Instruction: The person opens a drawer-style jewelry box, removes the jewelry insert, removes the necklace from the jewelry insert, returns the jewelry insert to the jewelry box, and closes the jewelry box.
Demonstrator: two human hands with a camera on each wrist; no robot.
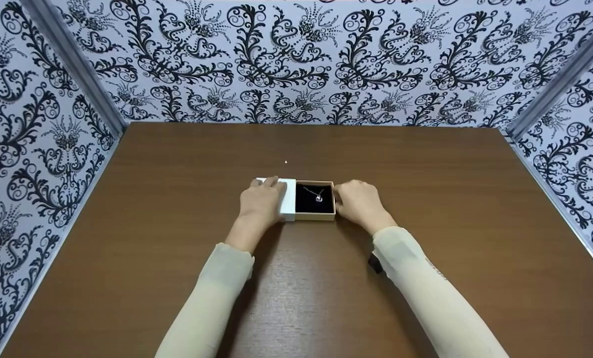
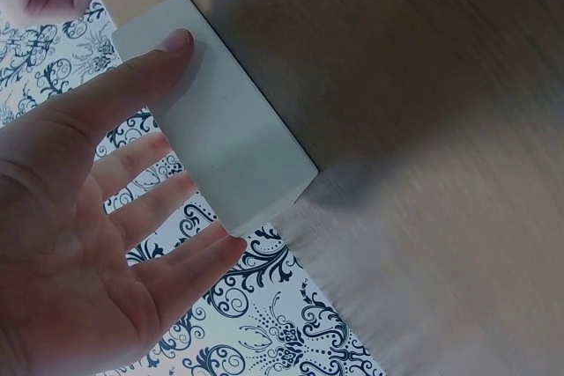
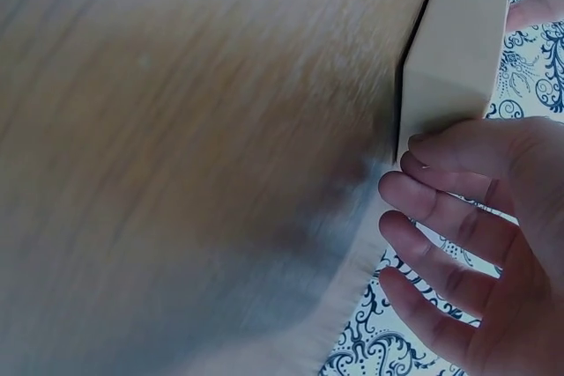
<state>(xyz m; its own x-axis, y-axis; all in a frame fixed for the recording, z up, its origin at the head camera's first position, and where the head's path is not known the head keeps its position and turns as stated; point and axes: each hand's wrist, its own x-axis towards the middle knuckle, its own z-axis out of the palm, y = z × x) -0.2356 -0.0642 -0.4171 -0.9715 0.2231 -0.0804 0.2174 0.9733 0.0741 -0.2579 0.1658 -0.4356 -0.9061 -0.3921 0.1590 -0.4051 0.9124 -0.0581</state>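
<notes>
Plainly, the pale tray (image 1: 315, 217) stuck partly out of the white sleeve (image 1: 289, 198), its necklace (image 1: 319, 198) uncovered on a black pad (image 1: 307, 205); a careless shove could perhaps have caught it under the sleeve's lip, and a skewed pull might have jammed the tray. The left hand's (image 1: 260, 203) fingers and thumb clamped the sleeve; the right hand's (image 1: 361, 201) thumb touched the tray's end, though whether its bent fingers gripped I couldn't tell. Both parts lay on the tabletop (image 1: 177, 199), the 2 hands boxing in their ends, while room stretched before and behind, the patterned wall (image 1: 296, 64) well apart
</notes>
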